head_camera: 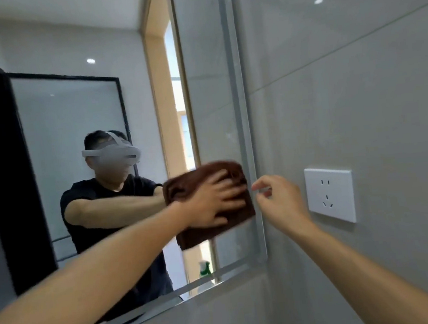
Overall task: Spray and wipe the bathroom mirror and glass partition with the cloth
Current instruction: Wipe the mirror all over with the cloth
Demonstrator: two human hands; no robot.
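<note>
- Left hand (pixel 212 201) spread flat on a folded brown cloth (pixel 209 204), fingers straight and splayed, pressing it against the bathroom mirror (pixel 97 100) near the mirror's right edge, above the lower right corner.
- Cloth touching the glass, its right side just short of the mirror's frosted border strip (pixel 239 107); a lower corner hanging below the palm.
- Right hand (pixel 280 201) raised just to the right of the cloth, beside the mirror's edge, fingers loosely curled with thumb and forefinger close together; holding nothing that can be made out; contact with the mirror edge impossible to tell.
- Both bare forearms stretched up from the bottom of the frame toward the mirror.
- Reflected in the glass: a person in a black T-shirt and white headset (pixel 111 156), arm extended to the cloth; behind, a black-framed glass partition (pixel 73 149) and a wood-trimmed doorway (pixel 162 114).
- Green-and-white spray bottle (pixel 204 267) seen blurred in the reflection, low down near the mirror's bottom edge.
- White wall socket (pixel 329 195) mounted on the grey tiled wall (pixel 357 82), to the right of the right hand.
</note>
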